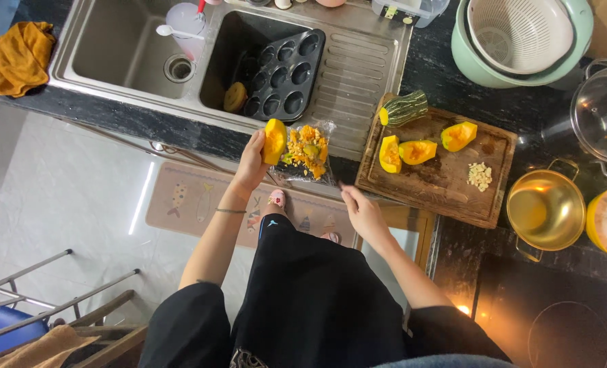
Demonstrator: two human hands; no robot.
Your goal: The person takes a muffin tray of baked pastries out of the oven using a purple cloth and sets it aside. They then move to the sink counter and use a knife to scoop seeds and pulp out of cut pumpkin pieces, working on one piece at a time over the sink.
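Mid seed-scooping: left hand (252, 160) gripping squash wedge (274, 140) over scraps bag (308, 151), right hand (361, 211) seemingly pinching some small tool, needed steadier scraping next.

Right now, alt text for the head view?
Left hand holds a pumpkin wedge over a clear bag of scraps at the counter edge. Right hand hangs beside a wooden cutting board bearing more wedges.
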